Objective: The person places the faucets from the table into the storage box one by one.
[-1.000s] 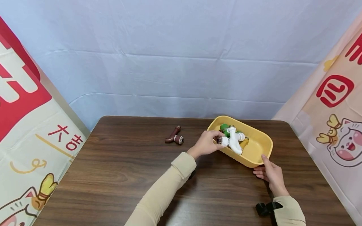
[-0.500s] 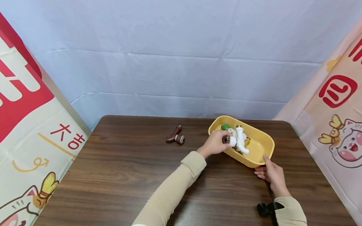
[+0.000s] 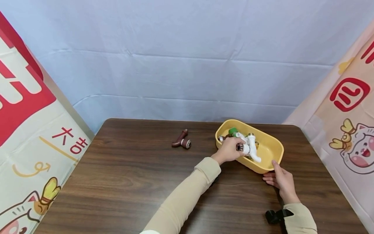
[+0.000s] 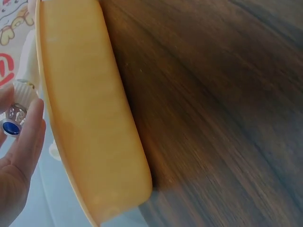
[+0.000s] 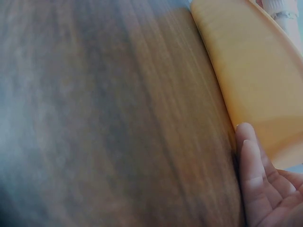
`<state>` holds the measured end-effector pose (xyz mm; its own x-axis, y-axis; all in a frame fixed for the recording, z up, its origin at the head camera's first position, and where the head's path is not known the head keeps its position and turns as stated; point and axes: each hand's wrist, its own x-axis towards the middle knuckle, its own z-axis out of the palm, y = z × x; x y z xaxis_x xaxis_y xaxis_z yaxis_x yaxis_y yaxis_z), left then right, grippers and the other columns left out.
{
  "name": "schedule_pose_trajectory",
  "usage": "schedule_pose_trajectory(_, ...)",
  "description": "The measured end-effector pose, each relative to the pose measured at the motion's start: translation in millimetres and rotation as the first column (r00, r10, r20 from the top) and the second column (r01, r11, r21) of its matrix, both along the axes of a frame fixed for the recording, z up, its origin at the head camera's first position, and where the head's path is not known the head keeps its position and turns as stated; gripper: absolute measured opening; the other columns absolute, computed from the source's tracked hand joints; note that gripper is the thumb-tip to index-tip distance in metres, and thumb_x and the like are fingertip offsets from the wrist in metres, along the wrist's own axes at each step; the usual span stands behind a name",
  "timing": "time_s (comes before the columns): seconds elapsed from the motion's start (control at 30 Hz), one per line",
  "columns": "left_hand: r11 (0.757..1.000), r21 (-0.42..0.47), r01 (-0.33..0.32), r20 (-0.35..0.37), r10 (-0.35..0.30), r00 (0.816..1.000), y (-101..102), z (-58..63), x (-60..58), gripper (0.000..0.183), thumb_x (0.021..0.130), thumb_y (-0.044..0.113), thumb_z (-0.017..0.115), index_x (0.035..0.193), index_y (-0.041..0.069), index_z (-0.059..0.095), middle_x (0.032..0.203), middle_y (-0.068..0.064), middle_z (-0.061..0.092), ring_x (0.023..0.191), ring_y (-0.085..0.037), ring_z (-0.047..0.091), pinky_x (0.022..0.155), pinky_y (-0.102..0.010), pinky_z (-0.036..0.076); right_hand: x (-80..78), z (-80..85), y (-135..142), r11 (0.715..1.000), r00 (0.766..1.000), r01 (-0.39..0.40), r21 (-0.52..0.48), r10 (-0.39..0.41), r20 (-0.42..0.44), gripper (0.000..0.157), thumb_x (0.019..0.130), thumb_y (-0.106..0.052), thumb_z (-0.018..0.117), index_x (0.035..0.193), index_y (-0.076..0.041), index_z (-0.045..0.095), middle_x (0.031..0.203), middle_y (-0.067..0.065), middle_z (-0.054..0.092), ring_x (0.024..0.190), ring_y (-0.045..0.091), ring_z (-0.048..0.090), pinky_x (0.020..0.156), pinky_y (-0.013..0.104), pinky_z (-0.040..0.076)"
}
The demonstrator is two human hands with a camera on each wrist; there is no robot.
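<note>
My left hand (image 3: 228,150) holds a white faucet (image 3: 253,149) by its ribbed handle end, over the yellow plastic tub (image 3: 270,149). In the left wrist view, fingers and thumb pinch the ribbed collar (image 4: 24,93), near a clear piece with a blue end (image 4: 11,126). Under that faucet, partly hidden, lie a green-capped faucet (image 3: 232,131) and other faucet parts. My right hand (image 3: 281,182) grips the tub's near right corner, thumb over the rim and fingers against the outside; the right wrist view shows those fingers (image 5: 253,168) low along the wall.
A dark red-brown faucet (image 3: 181,139) lies on the wooden table (image 3: 122,175), left of the tub. Behind the table hangs a pale blue cloth (image 3: 175,78). Printed banners stand at the left (image 3: 26,113) and right (image 3: 347,113).
My left hand has moved right and slightly down with the white faucet, further over the tub's middle. My right hand keeps its grip on the corner. The red-brown faucet lies as before.
</note>
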<state>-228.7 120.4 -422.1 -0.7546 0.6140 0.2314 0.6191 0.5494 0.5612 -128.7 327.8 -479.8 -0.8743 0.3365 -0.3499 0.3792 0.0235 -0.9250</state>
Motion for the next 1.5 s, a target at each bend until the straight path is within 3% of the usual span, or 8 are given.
schedule_pose_trajectory(0.4,0.992,-0.128,0.014,-0.036,-0.019,0.999,22,-0.9,4.1,0.036,0.077,0.021,0.073,0.111,0.015,0.066,0.107,0.009,0.064,0.099,-0.003,0.056,0.08,-0.014,0.04,0.5,-0.6,0,1.0,1.0,0.005,-0.008,-0.005,0.009,0.077,0.087,-0.057,0.044,0.124,0.011,0.037,0.061,-0.002,0.063,0.057,0.01,0.064,0.056,0.026,0.052)
schedule_pose_trajectory(0.53,0.989,-0.143,0.033,-0.013,-0.035,0.999,28,0.4,5.4,0.036,0.079,0.021,0.071,0.113,0.014,0.064,0.108,0.007,0.064,0.099,-0.003,0.056,0.08,-0.012,0.04,0.1,-0.2,0,1.0,1.0,0.001,-0.008,-0.001,0.009,0.08,0.087,-0.057,0.043,0.127,0.012,0.034,0.062,-0.001,0.064,0.058,0.01,0.064,0.056,0.026,0.052)
schedule_pose_trajectory(0.8,0.997,-0.041,0.063,0.105,-0.059,0.993,27,-2.3,6.8,0.031,0.084,0.008,0.061,0.115,0.009,0.063,0.108,-0.001,0.064,0.088,-0.003,0.058,0.067,-0.007,0.039,-0.6,1.3,-1,1.0,1.0,0.001,-0.008,-0.001,0.017,0.077,0.088,-0.056,0.043,0.125,0.011,0.036,0.061,-0.001,0.064,0.058,0.01,0.064,0.057,0.027,0.052)
schedule_pose_trajectory(1.03,0.997,0.038,0.066,0.11,-0.07,0.991,11,-0.9,6.8,0.031,0.085,0.014,0.065,0.114,0.007,0.063,0.101,-0.003,0.065,0.084,-0.004,0.059,0.065,-0.007,0.039,-0.4,0.9,-1,1.0,1.0,0.001,0.0,-0.001,0.008,0.077,0.088,-0.056,0.043,0.125,0.012,0.035,0.061,-0.001,0.064,0.057,0.01,0.064,0.056,0.027,0.052)
schedule_pose_trajectory(1.27,0.991,0.124,0.055,0.098,-0.067,0.993,-6,0.8,7.0,0.024,0.084,0.014,0.065,0.106,0.004,0.064,0.088,-0.001,0.064,0.069,-0.001,0.055,0.062,-0.008,0.04,0.3,1.3,-1,1.0,1.0,-0.005,-0.004,0.005,0.019,0.082,0.088,-0.056,0.042,0.131,0.013,0.029,0.062,-0.001,0.064,0.058,0.01,0.064,0.057,0.027,0.052)
schedule_pose_trajectory(1.5,0.986,0.151,0.066,0.087,-0.08,0.993,-15,3.8,9.5,0.022,0.085,0.014,0.064,0.104,0.003,0.064,0.08,0.004,0.059,0.063,0.001,0.05,0.059,-0.008,0.039,0.6,2.5,-2,1.0,1.0,0.003,-0.008,-0.003,0.026,0.083,0.089,-0.055,0.042,0.133,0.013,0.027,0.062,-0.001,0.064,0.058,0.01,0.064,0.057,0.026,0.052)
